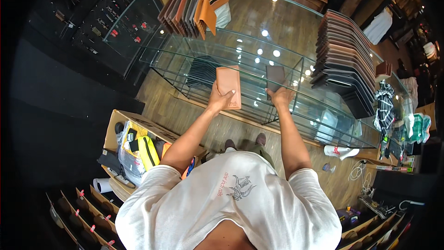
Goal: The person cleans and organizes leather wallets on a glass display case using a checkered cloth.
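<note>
My left hand (217, 99) grips a tan leather wallet (228, 81), its thumb lying across the front. To the right of it, my right hand (281, 97) has hold of a dark brown or grey wallet (275, 75) by its lower end, with the thumb on the near side; its other fingers are partly hidden. Both wallets are held apart from each other at the near side of a glass display counter (249, 37). On the counter top, a row of wallets (189, 11) in brown, grey and tan stands at the far left. A longer row of wallets (344, 51), brown to black, stands at the right.
Dark wallets (203, 71) are stacked inside the counter. An open cardboard box (112, 132) with packaged goods stands at my left, beside slatted racks (88, 213). Checked cloth (385, 104) hangs at the counter's right end. A white cable (358, 171) lies on the floor.
</note>
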The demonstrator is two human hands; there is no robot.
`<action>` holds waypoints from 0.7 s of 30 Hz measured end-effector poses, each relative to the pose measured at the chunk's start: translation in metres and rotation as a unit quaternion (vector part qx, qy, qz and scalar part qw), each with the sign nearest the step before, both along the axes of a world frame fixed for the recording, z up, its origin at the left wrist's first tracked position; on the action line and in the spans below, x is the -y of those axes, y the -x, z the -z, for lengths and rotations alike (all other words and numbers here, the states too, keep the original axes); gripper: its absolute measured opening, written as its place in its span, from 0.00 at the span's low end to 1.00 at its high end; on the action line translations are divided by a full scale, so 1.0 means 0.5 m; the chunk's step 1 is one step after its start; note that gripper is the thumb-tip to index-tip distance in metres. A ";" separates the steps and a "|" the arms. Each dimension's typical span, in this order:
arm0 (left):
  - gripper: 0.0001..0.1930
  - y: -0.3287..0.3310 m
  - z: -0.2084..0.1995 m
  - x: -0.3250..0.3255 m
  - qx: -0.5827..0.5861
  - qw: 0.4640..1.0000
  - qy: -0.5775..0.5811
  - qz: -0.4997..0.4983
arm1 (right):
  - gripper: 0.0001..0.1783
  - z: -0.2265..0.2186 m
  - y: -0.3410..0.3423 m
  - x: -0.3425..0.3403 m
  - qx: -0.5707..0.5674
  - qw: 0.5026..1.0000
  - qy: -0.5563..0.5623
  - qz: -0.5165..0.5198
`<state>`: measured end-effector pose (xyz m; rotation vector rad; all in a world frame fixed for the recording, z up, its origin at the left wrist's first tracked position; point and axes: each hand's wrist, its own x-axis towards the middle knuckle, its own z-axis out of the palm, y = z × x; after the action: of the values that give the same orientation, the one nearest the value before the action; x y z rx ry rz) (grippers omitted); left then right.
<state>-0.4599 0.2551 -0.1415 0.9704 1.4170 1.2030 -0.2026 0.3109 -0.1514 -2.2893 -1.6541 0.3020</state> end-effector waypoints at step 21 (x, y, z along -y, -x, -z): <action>0.45 0.114 0.065 -0.190 -0.271 0.955 -0.067 0.102 | 0.58 0.084 0.027 -0.075 -0.061 0.998 0.017 -0.020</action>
<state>-0.5168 0.3501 -0.1738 1.5888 1.6142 0.9208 -0.2162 0.3482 -0.1933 -2.2168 -1.6476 0.4725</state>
